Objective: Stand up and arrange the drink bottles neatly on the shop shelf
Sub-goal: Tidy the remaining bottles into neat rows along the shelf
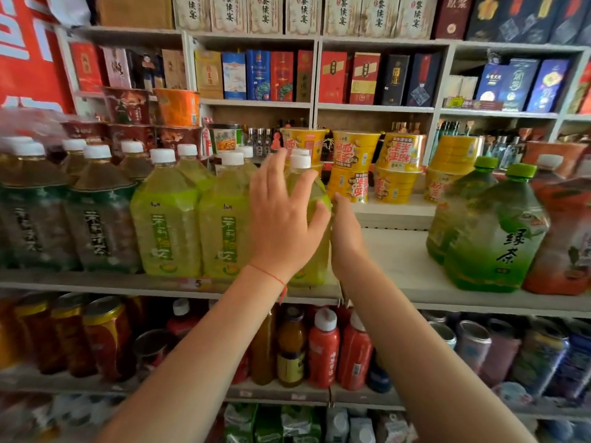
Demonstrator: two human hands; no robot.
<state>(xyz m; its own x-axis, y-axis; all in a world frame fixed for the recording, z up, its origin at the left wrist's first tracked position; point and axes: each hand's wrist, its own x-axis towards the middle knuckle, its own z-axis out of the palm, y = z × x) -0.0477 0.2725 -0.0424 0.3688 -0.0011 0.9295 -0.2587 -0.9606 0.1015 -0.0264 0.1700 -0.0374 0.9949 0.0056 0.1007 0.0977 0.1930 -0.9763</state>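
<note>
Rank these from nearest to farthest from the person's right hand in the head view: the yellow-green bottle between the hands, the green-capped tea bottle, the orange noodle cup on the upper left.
1. Yellow-green bottle: touching the right hand, just to its left.
2. Green-capped tea bottle: to the right on the same shelf, across a bare gap.
3. Orange noodle cup: upper left, behind the bottle rows.

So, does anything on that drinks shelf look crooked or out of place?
Yes: two green-capped tea bottles lean left instead of standing upright, with a bare stretch of shelf between them and the yellow-green bottle both hands steady.
</note>
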